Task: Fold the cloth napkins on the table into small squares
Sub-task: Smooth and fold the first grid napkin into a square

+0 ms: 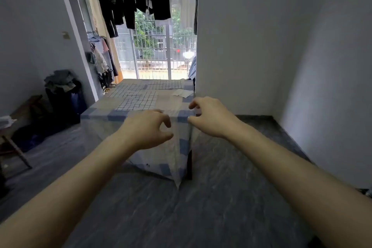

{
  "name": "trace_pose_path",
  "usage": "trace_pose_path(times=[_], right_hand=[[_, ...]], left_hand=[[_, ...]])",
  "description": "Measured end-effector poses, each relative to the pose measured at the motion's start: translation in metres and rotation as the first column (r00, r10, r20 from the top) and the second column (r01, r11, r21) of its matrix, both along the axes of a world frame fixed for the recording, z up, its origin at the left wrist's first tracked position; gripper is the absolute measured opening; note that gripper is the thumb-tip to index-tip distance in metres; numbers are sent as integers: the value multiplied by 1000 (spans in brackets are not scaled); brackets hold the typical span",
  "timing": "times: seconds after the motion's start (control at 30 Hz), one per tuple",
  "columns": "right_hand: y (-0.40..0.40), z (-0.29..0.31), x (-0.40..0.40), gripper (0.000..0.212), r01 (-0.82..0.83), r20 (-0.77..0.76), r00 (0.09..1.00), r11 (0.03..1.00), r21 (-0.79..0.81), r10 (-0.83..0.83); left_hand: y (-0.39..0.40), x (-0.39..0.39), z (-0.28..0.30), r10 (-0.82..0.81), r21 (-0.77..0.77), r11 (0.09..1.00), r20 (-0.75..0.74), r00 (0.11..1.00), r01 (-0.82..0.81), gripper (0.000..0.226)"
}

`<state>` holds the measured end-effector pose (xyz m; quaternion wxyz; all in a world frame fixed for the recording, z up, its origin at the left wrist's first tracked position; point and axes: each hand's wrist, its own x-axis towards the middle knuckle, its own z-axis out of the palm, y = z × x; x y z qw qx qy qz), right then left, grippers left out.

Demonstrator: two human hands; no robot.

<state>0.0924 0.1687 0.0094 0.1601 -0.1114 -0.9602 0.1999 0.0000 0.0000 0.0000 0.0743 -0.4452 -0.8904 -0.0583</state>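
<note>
**Napkins spread on the covered table, both hands reaching in empty**

Napkins with a dark grid pattern lie flat on the table [100,113], which is draped in a blue-and-beige checked cloth that hangs down its front to a point near the floor. The nearest gridded napkin [138,101] sits toward the front of the tabletop, just beyond the hands. A second gridded napkin [170,84] lies at the far right of the top, near the window end, and a third [135,86] lies at the far left. A small pale cloth [183,93] rests between the front napkin and the right edge.

The left hand [148,130] hovers in front of the table's near edge, fingers loosely curled, thumb out, holding nothing. The right hand [209,118] is at the table's front right corner, fingers also relaxed and bent; the fingertips are just beside the tablecloth edge, and whether they touch it cannot be told.

Dark shirts [161,0] hang on a line before a barred window. A heap of clothes [60,80] sits on a dark bin to the left, against the wall.
</note>
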Motion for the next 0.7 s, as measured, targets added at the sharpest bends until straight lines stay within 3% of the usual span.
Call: trace_pose_path(times=[0.17, 0.33, 0.5, 0.7], right_hand=[[-5, 2, -61, 45, 1, -4, 1000, 1000, -20, -1], [2, 4, -125, 36, -16, -88, 996, 972, -235, -5], [11, -5, -177, 31, -11, -62, 998, 934, -356, -12], [20, -24, -223, 34, 10, -22, 1000, 940, -340, -19]], left_hand=[[-10, -62, 9, 52, 9, 999, -1, 999, -52, 32], [-14, -127, 9, 65, 11, 998, -39, 997, -64, 33], [-11, -175, 0, 66, 9, 998, 3, 998, -66, 35], [0, -223, -21, 71, 1, 997, 101, 992, -71, 32]])
